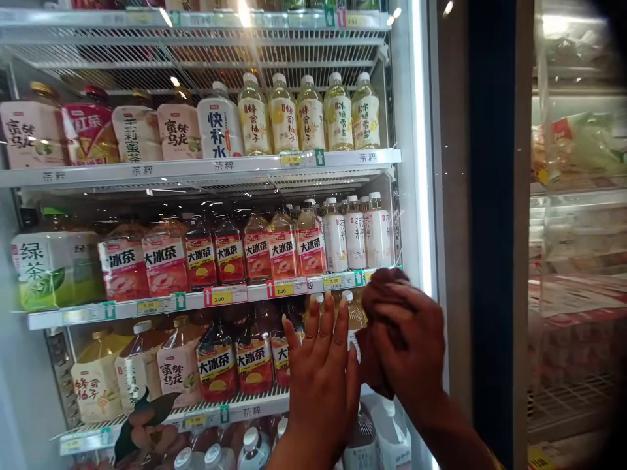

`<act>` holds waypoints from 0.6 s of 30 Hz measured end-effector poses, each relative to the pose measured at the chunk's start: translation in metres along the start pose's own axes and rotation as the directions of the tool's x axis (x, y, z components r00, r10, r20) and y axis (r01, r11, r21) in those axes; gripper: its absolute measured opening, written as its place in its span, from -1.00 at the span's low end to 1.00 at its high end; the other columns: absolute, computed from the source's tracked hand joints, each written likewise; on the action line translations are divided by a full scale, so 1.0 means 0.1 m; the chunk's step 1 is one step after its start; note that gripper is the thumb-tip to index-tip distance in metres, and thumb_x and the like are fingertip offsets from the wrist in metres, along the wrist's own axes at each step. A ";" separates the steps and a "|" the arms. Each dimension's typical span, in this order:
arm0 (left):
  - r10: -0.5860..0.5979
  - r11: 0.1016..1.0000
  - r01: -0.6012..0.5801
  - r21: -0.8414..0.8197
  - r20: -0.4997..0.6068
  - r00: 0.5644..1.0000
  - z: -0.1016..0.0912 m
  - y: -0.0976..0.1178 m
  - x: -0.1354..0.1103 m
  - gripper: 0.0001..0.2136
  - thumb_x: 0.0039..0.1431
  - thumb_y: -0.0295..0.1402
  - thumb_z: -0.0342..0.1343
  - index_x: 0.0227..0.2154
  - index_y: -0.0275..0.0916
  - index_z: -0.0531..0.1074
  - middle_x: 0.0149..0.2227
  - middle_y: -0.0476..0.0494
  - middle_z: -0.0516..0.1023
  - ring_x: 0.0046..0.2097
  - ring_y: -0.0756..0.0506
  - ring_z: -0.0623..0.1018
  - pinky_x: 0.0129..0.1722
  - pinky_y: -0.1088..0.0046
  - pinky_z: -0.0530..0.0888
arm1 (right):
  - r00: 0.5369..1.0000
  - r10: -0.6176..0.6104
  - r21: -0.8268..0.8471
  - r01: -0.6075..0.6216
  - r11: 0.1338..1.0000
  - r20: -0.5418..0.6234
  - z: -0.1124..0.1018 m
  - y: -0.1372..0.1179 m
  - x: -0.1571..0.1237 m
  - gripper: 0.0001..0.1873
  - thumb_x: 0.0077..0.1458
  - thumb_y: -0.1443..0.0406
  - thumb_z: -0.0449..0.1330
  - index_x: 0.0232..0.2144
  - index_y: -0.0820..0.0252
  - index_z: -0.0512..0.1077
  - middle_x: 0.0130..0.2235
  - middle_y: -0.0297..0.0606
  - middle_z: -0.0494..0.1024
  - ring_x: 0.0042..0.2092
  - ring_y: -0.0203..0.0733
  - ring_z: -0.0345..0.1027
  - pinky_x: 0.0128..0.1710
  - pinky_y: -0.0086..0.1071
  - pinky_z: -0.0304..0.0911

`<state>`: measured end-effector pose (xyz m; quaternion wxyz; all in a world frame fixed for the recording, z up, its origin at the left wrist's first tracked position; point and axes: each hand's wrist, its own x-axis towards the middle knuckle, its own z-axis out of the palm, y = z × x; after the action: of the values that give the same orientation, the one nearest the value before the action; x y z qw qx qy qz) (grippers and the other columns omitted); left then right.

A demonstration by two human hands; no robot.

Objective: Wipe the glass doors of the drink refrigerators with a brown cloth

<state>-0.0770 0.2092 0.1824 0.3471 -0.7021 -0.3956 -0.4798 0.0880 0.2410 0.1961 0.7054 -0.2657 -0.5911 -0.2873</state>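
My left hand (321, 375) lies flat on the glass door of a drinks cooler, fingers stretched upward and a little apart, nothing in it. To its right, my right hand (416, 333) is closed on a bunched dark brown cloth (375, 362), which is pressed to the glass near the door's right side. Part of the cloth sticks out above the fingers. Behind the glass, the two hands partly cover bottles on the lower shelf, among them a dark iced tea bottle (253, 358).
Rows of bottled drinks stand on several white shelves, with price tags along the middle shelf edge (196, 300). A lit door frame (424, 163) runs up the right side. Past a dark pillar (492, 196) is another cabinet with packaged goods. A plant-like reflection or sticker (147, 421) shows lower left.
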 end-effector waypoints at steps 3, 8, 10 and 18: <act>0.025 0.999 -0.025 0.020 -0.008 1.000 -0.11 -0.05 0.11 -0.29 0.38 -0.44 0.06 0.51 -0.17 -0.07 0.48 -0.19 0.17 0.55 -0.17 0.02 0.55 0.12 -0.34 | 0.935 -0.310 0.028 0.310 0.950 0.172 -0.01 -0.02 0.05 -0.72 0.18 0.41 0.28 -0.07 0.03 0.55 0.11 -0.24 0.56 0.25 0.00 0.38 0.28 0.05 0.32; 0.040 0.998 -0.038 0.046 -0.026 0.999 -0.18 -0.07 0.29 -0.30 0.40 -0.43 0.02 0.52 -0.18 -0.10 0.50 -0.20 0.14 0.56 -0.16 -0.01 0.55 0.10 -0.34 | 0.975 -0.206 -0.065 0.211 0.975 0.077 0.03 0.08 0.43 -0.79 0.20 0.38 0.29 -0.12 0.04 0.56 0.12 -0.19 0.56 0.23 0.01 0.40 0.25 0.00 0.32; 0.020 0.998 -0.018 0.064 -0.034 0.999 -0.17 -0.08 0.37 -0.29 0.40 -0.44 0.02 0.52 -0.19 -0.11 0.49 -0.21 0.15 0.56 -0.16 -0.02 0.55 0.10 -0.34 | 0.979 -0.193 -0.059 0.196 0.979 0.059 0.11 0.03 0.59 -0.77 0.21 0.37 0.29 -0.08 0.06 0.55 0.16 -0.14 0.54 0.25 0.04 0.39 0.25 0.02 0.31; 0.035 0.987 -0.025 0.156 -0.066 0.997 -0.19 -0.30 0.42 -0.27 0.39 -0.46 0.00 0.53 -0.23 -0.18 0.50 -0.24 0.13 0.56 -0.17 -0.02 0.55 0.06 -0.28 | 0.810 -0.558 0.009 0.566 0.824 0.179 0.15 -0.05 0.68 -0.83 0.30 0.37 0.23 -0.09 0.11 0.55 0.12 -0.23 0.64 0.21 -0.06 0.42 0.27 -0.07 0.25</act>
<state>-0.1020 0.2158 0.2309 0.4211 -0.6620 -0.4090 -0.4661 0.0833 0.2425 0.2654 0.5285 -0.1187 -0.6958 -0.4717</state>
